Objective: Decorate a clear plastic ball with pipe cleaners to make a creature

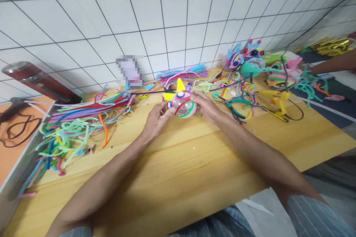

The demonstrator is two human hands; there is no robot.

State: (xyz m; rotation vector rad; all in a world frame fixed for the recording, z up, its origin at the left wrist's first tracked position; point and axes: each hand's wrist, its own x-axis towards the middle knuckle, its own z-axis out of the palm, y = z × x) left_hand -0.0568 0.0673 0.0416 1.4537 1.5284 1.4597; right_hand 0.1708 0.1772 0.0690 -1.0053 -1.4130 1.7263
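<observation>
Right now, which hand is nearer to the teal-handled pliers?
Right. The right hand is on the right side of the decorated ball, a little left of the pliers; the left hand is on the ball's far side from them.

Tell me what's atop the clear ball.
A yellow spike rises from the ball, above a ringed disc. The left hand and right hand partly hide the ball's sides.

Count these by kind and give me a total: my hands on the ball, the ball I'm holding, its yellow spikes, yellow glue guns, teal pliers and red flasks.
Hands: 2, left hand and right hand
Held ball: 1
Yellow spikes: 2
Glue gun: 1
Pliers: 1
Red flask: 1
Total: 8
</observation>
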